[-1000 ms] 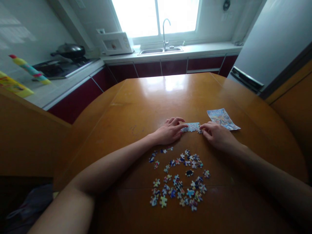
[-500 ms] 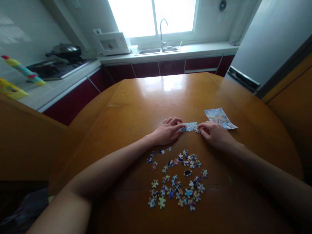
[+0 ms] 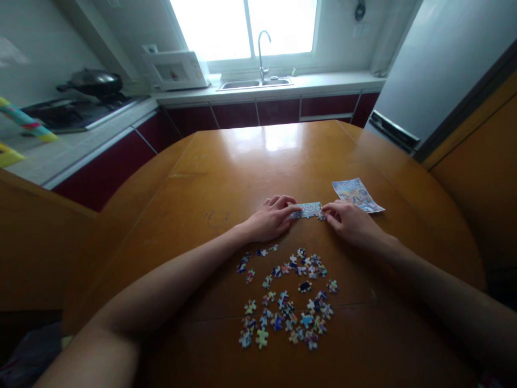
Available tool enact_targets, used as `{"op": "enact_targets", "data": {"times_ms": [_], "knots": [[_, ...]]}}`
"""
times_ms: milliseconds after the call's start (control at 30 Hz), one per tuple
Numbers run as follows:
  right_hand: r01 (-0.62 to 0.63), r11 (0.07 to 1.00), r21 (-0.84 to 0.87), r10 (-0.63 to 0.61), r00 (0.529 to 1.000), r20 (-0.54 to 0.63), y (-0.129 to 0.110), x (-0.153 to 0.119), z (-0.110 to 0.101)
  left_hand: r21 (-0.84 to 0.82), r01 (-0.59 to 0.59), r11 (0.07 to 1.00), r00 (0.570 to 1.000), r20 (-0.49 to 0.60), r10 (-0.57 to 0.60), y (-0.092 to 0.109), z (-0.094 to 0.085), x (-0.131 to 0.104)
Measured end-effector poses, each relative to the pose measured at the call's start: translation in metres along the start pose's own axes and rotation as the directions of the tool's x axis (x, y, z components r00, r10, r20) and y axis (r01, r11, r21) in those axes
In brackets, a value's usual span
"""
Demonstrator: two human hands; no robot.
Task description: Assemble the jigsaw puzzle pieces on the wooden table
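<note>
A small joined strip of jigsaw puzzle (image 3: 310,209), pale blue with lettering, lies flat on the wooden table. My left hand (image 3: 273,220) rests over its left end, fingers loosely spread and one digit lying on the strip. At the opposite end my right hand (image 3: 352,222) pinches a puzzle piece (image 3: 321,215) against the strip's right edge; the fingertips partly hide it. Whether that piece is locked in, I cannot tell. Loose puzzle pieces (image 3: 307,320) are scattered nearer to me, below both hands.
A printed picture sheet (image 3: 358,194) lies just beyond my right hand. Past the table (image 3: 250,172) are a counter with a sink (image 3: 242,84), a white microwave (image 3: 177,70) and a stove with a lidded pan (image 3: 95,83). A fridge (image 3: 436,70) stands at the right.
The whole view has shifted slightly, so everything sits a little further left. Both hands keep nearly the same place on the puzzle strip.
</note>
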State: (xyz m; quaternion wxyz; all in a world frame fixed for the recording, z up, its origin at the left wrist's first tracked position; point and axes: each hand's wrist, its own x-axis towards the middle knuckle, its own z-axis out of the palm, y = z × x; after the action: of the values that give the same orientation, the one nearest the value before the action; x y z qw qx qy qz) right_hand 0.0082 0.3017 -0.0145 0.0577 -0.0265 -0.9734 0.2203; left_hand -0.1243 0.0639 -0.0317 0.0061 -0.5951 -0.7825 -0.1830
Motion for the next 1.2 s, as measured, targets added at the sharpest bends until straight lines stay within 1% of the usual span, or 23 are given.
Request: {"op": "enact_targets", "data": {"times_ms": [167, 433, 1200], "knots": [[0.009, 1.000, 0.002, -0.009, 1.000, 0.010, 0.0011, 0.0004, -0.0001, 0.016, -0.011, 1.000, 1.000, -0.006, 0.011, -0.0016, 0.0017, 0.0003], [-0.002, 1.000, 0.003, 0.002, 1.000, 0.021, -0.0013, 0.0003, -0.0026, 0.026, -0.005, 1.000, 1.000, -0.003, 0.005, -0.0002, -0.0002, 0.0004], [0.036, 0.999, 0.012, -0.036, 0.999, 0.006, 0.0032, 0.0014, 0.0002, 0.033, -0.016, 0.999, 1.000, 0.002, 0.016, -0.0014, 0.0008, 0.0001]]}}
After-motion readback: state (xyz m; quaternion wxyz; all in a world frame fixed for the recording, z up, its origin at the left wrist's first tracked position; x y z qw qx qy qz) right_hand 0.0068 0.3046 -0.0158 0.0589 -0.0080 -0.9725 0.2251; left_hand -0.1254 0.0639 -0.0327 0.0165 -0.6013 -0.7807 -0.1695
